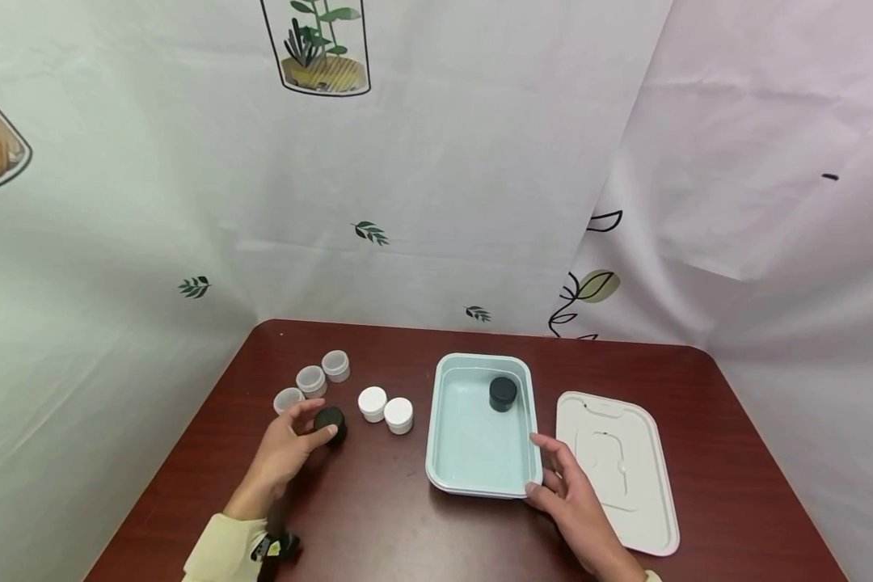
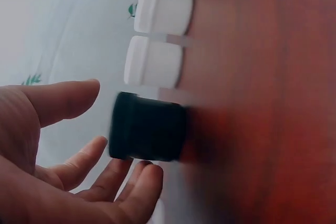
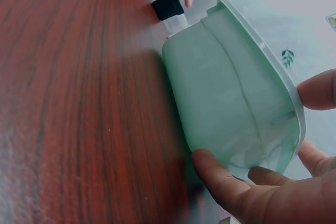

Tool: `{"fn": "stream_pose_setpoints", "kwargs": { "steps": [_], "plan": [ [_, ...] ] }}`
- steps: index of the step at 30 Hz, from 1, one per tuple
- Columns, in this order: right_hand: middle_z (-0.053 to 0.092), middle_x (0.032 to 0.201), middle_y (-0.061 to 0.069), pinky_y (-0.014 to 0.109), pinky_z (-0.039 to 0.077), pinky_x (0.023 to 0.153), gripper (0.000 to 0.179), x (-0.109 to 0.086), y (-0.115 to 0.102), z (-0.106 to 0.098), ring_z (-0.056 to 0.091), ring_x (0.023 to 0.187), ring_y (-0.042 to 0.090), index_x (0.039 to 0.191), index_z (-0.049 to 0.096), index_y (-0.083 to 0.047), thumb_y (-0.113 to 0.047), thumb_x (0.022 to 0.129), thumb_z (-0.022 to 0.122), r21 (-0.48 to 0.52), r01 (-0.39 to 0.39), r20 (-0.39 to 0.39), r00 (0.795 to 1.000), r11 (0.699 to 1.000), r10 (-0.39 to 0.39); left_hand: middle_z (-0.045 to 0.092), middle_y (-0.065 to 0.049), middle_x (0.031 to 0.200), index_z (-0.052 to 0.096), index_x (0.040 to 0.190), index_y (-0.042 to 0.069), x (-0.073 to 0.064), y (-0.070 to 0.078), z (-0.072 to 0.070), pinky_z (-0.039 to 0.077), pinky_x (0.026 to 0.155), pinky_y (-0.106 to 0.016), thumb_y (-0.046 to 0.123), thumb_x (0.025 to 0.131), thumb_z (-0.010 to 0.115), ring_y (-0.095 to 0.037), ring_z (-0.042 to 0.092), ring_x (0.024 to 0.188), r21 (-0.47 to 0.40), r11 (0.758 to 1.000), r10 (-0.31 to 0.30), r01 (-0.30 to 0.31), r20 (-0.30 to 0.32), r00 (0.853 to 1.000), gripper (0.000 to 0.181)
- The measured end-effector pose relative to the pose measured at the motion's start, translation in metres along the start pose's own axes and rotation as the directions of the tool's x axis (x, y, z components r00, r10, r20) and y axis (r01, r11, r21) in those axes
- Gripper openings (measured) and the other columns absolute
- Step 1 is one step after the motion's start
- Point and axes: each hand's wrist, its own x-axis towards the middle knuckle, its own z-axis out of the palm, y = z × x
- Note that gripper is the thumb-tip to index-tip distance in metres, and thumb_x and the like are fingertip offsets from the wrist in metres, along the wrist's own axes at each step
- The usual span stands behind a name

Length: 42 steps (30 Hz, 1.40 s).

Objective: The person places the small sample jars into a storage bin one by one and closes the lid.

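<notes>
A black lidded jar (image 1: 331, 426) stands on the table, with my left hand (image 1: 287, 444) curved around it. In the left wrist view a gap shows between the thumb (image 2: 73, 98) and the jar, while the fingertips (image 2: 152, 174) are close to its side. My right hand (image 1: 571, 505) holds the near right corner of a pale green plastic tub (image 1: 431, 440), thumb and fingers spread over its rim and wall. Inside the tub, toward the back, sits another black jar (image 1: 503, 394). Two white lidded jars (image 1: 373, 403) stand between the left hand and the tub.
Several translucent small jars (image 1: 311, 381) line up at the back left, the nearest partly behind the left fingers. To the tub's right lies a white flat lid (image 1: 618, 469). Patterned white cloth (image 1: 436, 202) hangs behind the dark red table (image 1: 378, 525).
</notes>
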Motion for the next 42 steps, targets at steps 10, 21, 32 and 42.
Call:
{"fn": "stream_pose_setpoints", "kwargs": {
  "steps": [10,21,32,42],
  "plan": [
    [0.037,0.164,0.024,0.032,0.061,0.091,0.063,0.0,0.001,0.0,0.061,0.133,0.026,0.155,0.039,-0.006,0.006,0.097,0.061,-0.009,0.01,-0.002,1.0,1.0,-0.01,0.059,-0.024,0.145,0.051,0.15,0.003,0.001,-0.015,0.005,0.049,0.083,-0.017,0.007,0.099,0.073,-0.031,0.058,0.13,-0.063,0.998,0.013,-0.014,-0.008,1.0,0.056],
    [0.039,0.164,0.023,0.032,0.061,0.09,0.065,0.0,0.0,0.001,0.059,0.136,0.034,0.156,0.039,-0.006,0.006,0.096,0.061,-0.018,-0.014,-0.026,1.0,1.0,0.014,0.052,-0.023,0.155,0.046,0.156,0.005,-0.002,-0.005,0.0,0.05,0.085,-0.012,0.008,0.102,0.068,-0.032,0.055,0.138,-0.092,0.996,0.001,0.0,0.017,1.0,0.058],
    [0.039,0.163,0.023,0.032,0.061,0.09,0.064,-0.001,0.0,0.001,0.058,0.137,0.035,0.155,0.04,-0.007,0.006,0.096,0.061,-0.021,-0.018,-0.025,1.0,1.0,0.017,0.049,-0.022,0.155,0.045,0.158,0.007,-0.003,0.041,0.006,0.051,0.09,-0.011,0.011,0.103,0.068,-0.038,0.053,0.143,-0.112,0.988,0.113,-0.105,0.07,0.991,0.06],
    [0.037,0.165,0.023,0.033,0.061,0.09,0.064,0.002,0.0,0.003,0.058,0.137,0.038,0.155,0.041,-0.007,0.006,0.096,0.062,-0.022,-0.009,-0.028,1.0,1.0,0.008,0.066,-0.016,0.137,0.06,0.146,0.01,0.006,0.085,0.07,0.052,0.087,-0.022,0.002,0.097,0.073,-0.031,0.065,0.125,-0.149,0.954,0.277,-0.259,0.119,0.953,0.051]
  ]
}}
